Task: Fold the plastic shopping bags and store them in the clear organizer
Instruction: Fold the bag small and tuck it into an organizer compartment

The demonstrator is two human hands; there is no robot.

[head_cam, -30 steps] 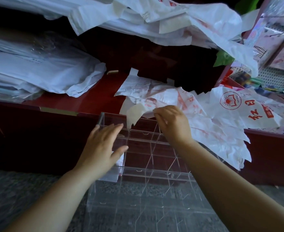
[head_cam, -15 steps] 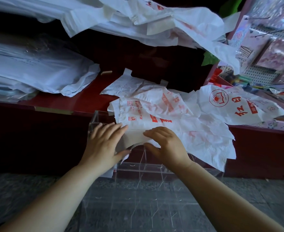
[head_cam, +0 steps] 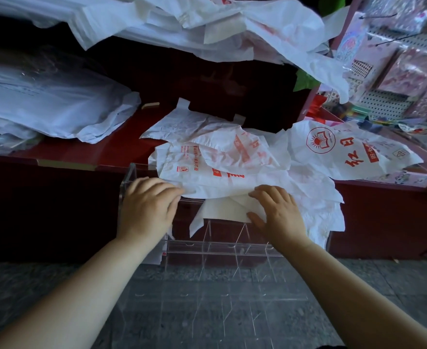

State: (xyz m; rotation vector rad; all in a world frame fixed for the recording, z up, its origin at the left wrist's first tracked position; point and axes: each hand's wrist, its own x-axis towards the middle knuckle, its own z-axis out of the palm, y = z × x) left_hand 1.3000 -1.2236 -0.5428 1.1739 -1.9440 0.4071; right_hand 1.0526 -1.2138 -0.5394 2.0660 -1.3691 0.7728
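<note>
Head view: a plastic bag [head_cam: 222, 170] lies crumpled across the far end of the clear organizer [head_cam: 215, 248] and up onto the front edge of the dark red shelf [head_cam: 81, 152]. The bag is thin, white and slightly see-through, creased all over, with red printed lettering and small red blocks on its upper face; a plain flap hangs from its near edge down into the organizer. The left hand [head_cam: 148, 210] grips the bag's left near corner, its fingers bent and held close together with their tips at the edge; whether the thumb is under the film cannot be told. The right hand [head_cam: 280, 217] holds the folded near edge, fingers curled on the top layer and thumb spread wide against the hanging flap. The organizer is rigid, glossy clear plastic, divided by thin upright walls into square cells. Just right of the bag lies a second bag [head_cam: 345, 149], white with a round red emblem and large red characters. Above hangs a loose heap of white bags [head_cam: 207, 28], and on the shelf to the left sits a flat stack in shiny wrap [head_cam: 43, 96]. The floor [head_cam: 31, 285] below is speckled grey stone.
</note>
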